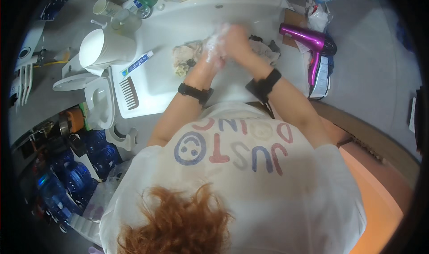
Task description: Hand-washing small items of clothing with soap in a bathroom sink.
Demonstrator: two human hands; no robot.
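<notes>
While the pale cloth [187, 56] lies bunched in the white sink [154, 103], just left of the foamy left hand [215, 47] that meets the right hand [237, 38], I cannot tell if either one grips anything. The cloth looks soft, likely slippery and heavy if wet, so a thick fold seems best to grab. Blue bottles [73, 177] sit at left, then a comb [129, 93], then a purple hair dryer [304, 36]

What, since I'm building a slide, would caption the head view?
Left hand and right hand meeting in foam over a sink holding cloth, a hairdryer at right.
</notes>
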